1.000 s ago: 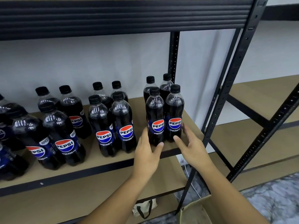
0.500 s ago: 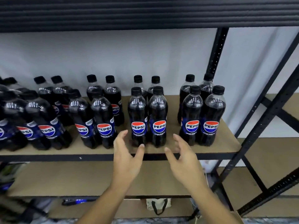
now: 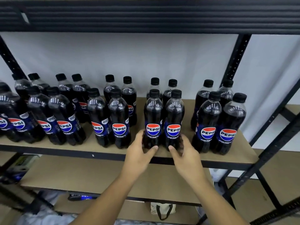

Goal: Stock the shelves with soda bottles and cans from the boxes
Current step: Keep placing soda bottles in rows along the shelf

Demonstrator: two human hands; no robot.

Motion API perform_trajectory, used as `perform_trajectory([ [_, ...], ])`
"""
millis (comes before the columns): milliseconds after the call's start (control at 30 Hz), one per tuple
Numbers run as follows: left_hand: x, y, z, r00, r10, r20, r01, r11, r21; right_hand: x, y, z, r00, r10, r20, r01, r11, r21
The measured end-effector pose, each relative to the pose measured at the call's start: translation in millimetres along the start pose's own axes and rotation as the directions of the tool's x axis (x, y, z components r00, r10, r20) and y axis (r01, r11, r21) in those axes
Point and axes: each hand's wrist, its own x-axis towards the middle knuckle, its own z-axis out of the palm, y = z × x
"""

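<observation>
Several black-capped Pepsi bottles stand in pairs, two rows deep, on the brown shelf board (image 3: 181, 157). My left hand (image 3: 139, 150) curls round the base of one front bottle (image 3: 153, 117). My right hand (image 3: 185, 151) curls round the base of the bottle beside it (image 3: 174, 119). Both bottles stand upright on the shelf, touching each other. Another group of bottles (image 3: 217, 120) stands to the right, and a further pair (image 3: 112, 117) to the left.
A black upper shelf beam (image 3: 146, 15) runs overhead. Black uprights (image 3: 233, 62) and diagonal braces (image 3: 276, 143) frame the right side. A lower brown shelf (image 3: 81, 172) lies beneath. A small bag with a black handle (image 3: 162, 208) sits on the floor below.
My hands moved left from the rightmost group of bottles to the adjacent pair, then closed round the bases of those two front bottles. The view shifted left too.
</observation>
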Motion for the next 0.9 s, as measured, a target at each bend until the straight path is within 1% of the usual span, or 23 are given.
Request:
perform_trajectory([
  [67, -8, 6, -4, 0.999, 0.034, -0.013, -0.034, 0.999, -0.011, -8, -3, -2, 0.999, -0.020, -0.048, 0.021, 0.999, 0.030],
  [133, -21, 10, -12, 0.998, 0.044, -0.054, -0.044, 0.999, 0.000, -20, -8, -3, 0.988, -0.081, -0.132, 0.085, 0.996, 0.021],
  [200, -37, 12, -25, 0.990, 0.052, -0.134, -0.048, 0.998, 0.034, -34, -16, -2, 0.967, -0.170, -0.192, 0.177, 0.984, 0.021],
  [233, -44, 12, -33, 0.981, 0.069, -0.182, -0.061, 0.997, 0.049, -40, -22, 1, 0.958, -0.203, -0.201, 0.216, 0.976, 0.041],
  [300, -52, 9, -52, 0.956, 0.092, -0.277, -0.072, 0.994, 0.082, -48, -38, 11, 0.956, -0.232, -0.178, 0.254, 0.961, 0.112],
  [400, -51, 0, -83, 0.913, 0.071, -0.402, -0.028, 0.993, 0.113, -50, -59, 37, 0.961, -0.257, -0.100, 0.273, 0.937, 0.216],
  [500, -39, -14, -110, 0.886, 0.052, -0.460, 0.016, 0.990, 0.141, -41, -74, 67, 0.966, -0.254, 0.049, 0.238, 0.945, 0.224],
  [567, -27, -28, -123, 0.916, -0.008, -0.402, 0.059, 0.991, 0.116, -33, -80, 85, 0.966, -0.225, 0.128, 0.200, 0.962, 0.186],
  [633, -14, -39, -134, 0.958, -0.079, -0.275, 0.096, 0.994, 0.049, -23, -85, 99, 0.969, -0.169, 0.181, 0.143, 0.979, 0.146],
  [667, -7, -44, -138, 0.972, -0.088, -0.217, 0.099, 0.994, 0.040, -19, -86, 106, 0.971, -0.150, 0.188, 0.124, 0.982, 0.142],
  [767, 7, -52, -150, 0.992, -0.100, -0.080, 0.108, 0.988, 0.106, -7, -88, 124, 0.979, -0.146, 0.144, 0.123, 0.981, 0.152],
  [900, 11, -65, -164, 0.996, -0.079, 0.038, 0.071, 0.983, 0.170, -11, -87, 143, 0.993, -0.112, 0.045, 0.110, 0.993, 0.053],
])
